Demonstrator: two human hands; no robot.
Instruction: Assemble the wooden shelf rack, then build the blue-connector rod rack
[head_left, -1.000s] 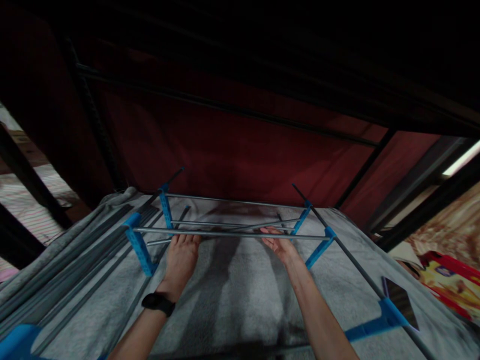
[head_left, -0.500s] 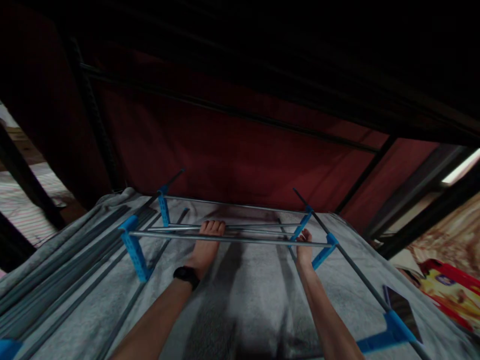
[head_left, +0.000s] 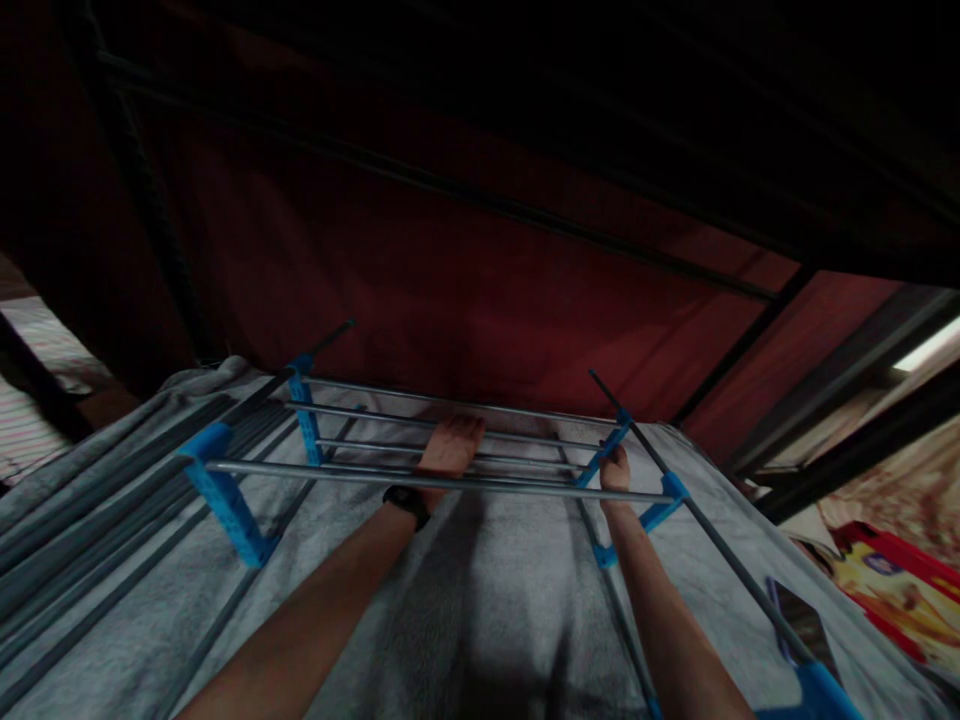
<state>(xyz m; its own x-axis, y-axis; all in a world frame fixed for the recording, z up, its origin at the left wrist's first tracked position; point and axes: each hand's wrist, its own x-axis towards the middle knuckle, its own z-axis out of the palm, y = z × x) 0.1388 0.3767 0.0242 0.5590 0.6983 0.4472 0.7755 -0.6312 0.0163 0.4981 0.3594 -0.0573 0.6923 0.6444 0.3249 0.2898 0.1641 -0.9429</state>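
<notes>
A rack frame of grey metal rods and blue plastic brackets lies on a grey blanket (head_left: 517,590). My left hand (head_left: 450,448), with a black watch (head_left: 407,503) at the wrist, reaches over the near rod (head_left: 315,473). Its fingers curl over a thin metal rod (head_left: 367,415) farther back; the fingertips are partly hidden. My right hand (head_left: 616,475) is closed round the far right blue bracket (head_left: 598,458), close to the rods' right ends. Two more blue brackets, one near (head_left: 229,497) and one far (head_left: 305,420), stand on the left side.
Several loose grey rods (head_left: 97,500) lie along the blanket's left side. A phone (head_left: 802,620) rests at the right, by a long side rod. Beyond it is a red and yellow package (head_left: 892,590). Dark red fabric (head_left: 450,290) hangs behind, with dark metal bars.
My left hand has moved forward and slightly right, and a rod has come away from the bunched ones toward the back. My right hand has shifted slightly up onto the bracket.
</notes>
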